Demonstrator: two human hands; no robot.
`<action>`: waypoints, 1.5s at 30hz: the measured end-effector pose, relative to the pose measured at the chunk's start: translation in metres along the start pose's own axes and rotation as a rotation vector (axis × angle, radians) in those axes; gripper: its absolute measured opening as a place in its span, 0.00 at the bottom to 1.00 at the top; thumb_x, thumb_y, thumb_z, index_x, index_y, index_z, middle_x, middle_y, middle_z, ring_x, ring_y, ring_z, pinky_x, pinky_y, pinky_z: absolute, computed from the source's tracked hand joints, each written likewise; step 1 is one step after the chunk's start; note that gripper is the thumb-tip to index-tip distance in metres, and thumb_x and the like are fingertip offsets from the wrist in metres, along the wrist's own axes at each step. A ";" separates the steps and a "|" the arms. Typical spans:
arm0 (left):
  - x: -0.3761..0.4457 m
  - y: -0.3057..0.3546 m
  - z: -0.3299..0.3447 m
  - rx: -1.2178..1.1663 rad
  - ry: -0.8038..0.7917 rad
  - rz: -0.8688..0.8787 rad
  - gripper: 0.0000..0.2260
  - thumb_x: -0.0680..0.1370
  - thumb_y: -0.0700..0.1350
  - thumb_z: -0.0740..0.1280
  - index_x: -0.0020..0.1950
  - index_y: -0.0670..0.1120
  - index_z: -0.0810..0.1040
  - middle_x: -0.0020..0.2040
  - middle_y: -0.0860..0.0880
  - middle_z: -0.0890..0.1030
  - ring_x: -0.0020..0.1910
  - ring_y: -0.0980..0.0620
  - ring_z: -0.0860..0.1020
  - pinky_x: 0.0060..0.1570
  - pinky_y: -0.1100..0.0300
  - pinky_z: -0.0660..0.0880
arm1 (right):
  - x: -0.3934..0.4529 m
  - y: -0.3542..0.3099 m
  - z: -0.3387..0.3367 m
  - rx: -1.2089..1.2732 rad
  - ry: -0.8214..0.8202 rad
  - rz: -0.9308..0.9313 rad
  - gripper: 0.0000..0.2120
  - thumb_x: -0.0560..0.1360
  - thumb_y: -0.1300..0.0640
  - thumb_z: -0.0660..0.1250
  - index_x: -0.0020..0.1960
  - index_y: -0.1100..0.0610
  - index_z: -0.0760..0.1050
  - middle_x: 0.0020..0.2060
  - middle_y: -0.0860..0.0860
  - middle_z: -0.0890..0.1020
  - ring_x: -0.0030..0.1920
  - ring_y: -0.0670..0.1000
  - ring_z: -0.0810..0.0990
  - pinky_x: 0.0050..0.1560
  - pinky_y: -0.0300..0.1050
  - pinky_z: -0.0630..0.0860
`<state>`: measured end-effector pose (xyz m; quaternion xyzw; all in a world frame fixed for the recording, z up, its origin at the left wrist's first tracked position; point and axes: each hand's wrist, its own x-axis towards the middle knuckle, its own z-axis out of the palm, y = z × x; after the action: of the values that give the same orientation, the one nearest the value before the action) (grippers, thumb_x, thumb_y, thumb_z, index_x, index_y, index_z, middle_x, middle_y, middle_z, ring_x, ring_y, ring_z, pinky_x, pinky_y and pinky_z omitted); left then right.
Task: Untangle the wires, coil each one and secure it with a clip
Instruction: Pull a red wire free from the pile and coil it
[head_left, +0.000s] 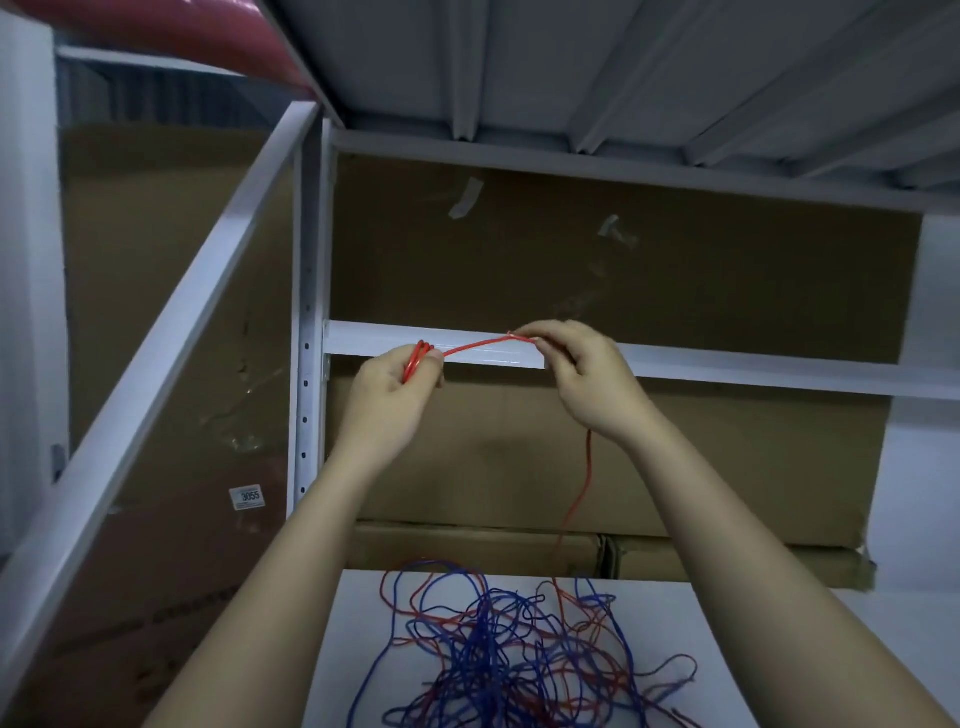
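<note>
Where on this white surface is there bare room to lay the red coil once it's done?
Bare patches on the white surface: the left strip beside the tangle of red and blue wires, and the far right past it. The middle is crowded with loops.

The scene is dim and flat, with a cool grey cast and soft focus throughout. The brightest spot is glare on the white crossbar (467, 348), which catches light from in front. The cardboard (675, 270) behind sits in murky shadow, faint sheen on its tape. Wide-angle distortion bends the rack post (156, 312) at the left edge, and the corners smear.
</note>
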<state>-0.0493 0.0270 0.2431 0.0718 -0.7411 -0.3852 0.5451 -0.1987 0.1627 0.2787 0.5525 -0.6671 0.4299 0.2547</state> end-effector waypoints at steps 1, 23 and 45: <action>0.006 0.003 0.003 0.013 0.012 0.003 0.15 0.81 0.46 0.61 0.34 0.46 0.72 0.26 0.51 0.65 0.24 0.58 0.63 0.26 0.64 0.59 | 0.007 -0.002 -0.003 -0.064 0.008 -0.025 0.11 0.80 0.58 0.61 0.58 0.50 0.79 0.42 0.49 0.74 0.44 0.45 0.73 0.45 0.33 0.68; -0.024 0.003 0.015 -1.064 -0.393 -0.310 0.11 0.78 0.49 0.57 0.42 0.43 0.72 0.24 0.53 0.64 0.20 0.59 0.61 0.24 0.67 0.59 | -0.033 0.006 0.051 0.505 -0.189 0.272 0.11 0.80 0.62 0.62 0.40 0.53 0.76 0.29 0.46 0.73 0.26 0.38 0.68 0.30 0.31 0.64; -0.053 -0.058 0.029 0.261 -0.534 -0.090 0.20 0.83 0.56 0.48 0.47 0.45 0.73 0.33 0.53 0.74 0.31 0.60 0.72 0.39 0.60 0.66 | -0.083 0.012 0.046 0.253 -0.265 0.141 0.03 0.73 0.61 0.71 0.45 0.57 0.78 0.31 0.47 0.73 0.32 0.43 0.68 0.36 0.34 0.67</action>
<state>-0.0711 0.0292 0.1623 0.0700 -0.8977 -0.3155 0.2994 -0.1821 0.1669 0.1845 0.5839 -0.6724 0.4506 0.0627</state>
